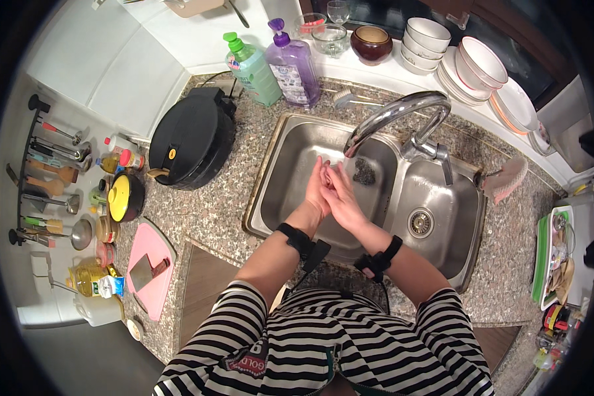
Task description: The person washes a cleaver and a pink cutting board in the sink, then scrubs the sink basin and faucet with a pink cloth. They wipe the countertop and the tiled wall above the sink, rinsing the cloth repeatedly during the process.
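My left hand (pixel 317 190) and my right hand (pixel 343 198) are pressed together, palm to palm, over the large left basin (pixel 292 163) of a stainless steel double sink. No object shows between them, though the palms hide each other. Just beyond my fingertips hangs the spout of a chrome faucet (pixel 401 106); whether water runs from it is hard to see. A dark mesh scouring pad (pixel 364 172) lies in the basin, right of my fingers. Black straps with small devices circle both of my wrists.
A smaller basin (pixel 438 198) with a drain strainer adjoins on the right. Two pump bottles, green (pixel 252 74) and purple (pixel 294 69), stand behind the sink. Left are a black electric griddle (pixel 193 138) and a cleaver (pixel 146 272) on a pink cutting board (pixel 151 242). Stacked bowls (pixel 424 47) line the sill.
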Demonstrator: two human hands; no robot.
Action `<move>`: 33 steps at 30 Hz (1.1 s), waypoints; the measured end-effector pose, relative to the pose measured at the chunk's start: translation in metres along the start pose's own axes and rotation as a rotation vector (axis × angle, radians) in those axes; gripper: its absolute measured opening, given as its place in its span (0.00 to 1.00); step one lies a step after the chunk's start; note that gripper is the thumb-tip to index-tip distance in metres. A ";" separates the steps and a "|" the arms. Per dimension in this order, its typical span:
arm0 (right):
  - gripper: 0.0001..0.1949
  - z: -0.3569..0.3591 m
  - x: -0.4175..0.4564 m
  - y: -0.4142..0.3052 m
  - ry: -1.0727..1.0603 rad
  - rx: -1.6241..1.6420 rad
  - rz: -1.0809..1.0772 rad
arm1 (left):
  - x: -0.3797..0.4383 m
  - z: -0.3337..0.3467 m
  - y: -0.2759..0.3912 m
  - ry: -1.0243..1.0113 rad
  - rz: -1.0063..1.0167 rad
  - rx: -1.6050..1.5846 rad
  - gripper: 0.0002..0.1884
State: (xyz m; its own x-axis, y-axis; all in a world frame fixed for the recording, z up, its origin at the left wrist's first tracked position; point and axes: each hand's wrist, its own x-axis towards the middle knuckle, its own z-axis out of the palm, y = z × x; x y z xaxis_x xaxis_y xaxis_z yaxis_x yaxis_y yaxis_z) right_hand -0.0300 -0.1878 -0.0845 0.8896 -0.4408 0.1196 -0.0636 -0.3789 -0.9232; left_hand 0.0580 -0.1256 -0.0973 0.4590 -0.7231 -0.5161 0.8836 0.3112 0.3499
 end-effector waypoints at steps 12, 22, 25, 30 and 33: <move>0.24 -0.003 0.008 0.012 0.031 0.341 0.091 | -0.008 0.029 0.005 0.009 0.030 0.032 0.21; 0.21 -0.017 0.009 0.032 0.079 0.186 0.153 | -0.029 0.042 -0.003 0.089 -0.047 0.222 0.34; 0.21 0.013 -0.013 0.005 0.207 -0.237 -0.156 | 0.000 -0.019 -0.001 0.135 -0.121 0.100 0.33; 0.30 -0.019 0.024 0.042 0.122 0.252 0.390 | -0.019 0.023 -0.010 0.041 -0.169 0.359 0.30; 0.28 -0.041 0.015 0.020 -0.074 0.523 0.738 | -0.023 0.023 0.001 -0.076 -0.104 0.387 0.31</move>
State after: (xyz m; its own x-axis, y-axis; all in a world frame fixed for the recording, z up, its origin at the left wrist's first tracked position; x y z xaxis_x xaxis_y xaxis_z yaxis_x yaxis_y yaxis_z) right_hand -0.0363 -0.2351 -0.0866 0.7324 -0.3648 -0.5749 -0.4311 0.4051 -0.8063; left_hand 0.0466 -0.1233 -0.0669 0.3480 -0.7868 -0.5098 0.8180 -0.0108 0.5751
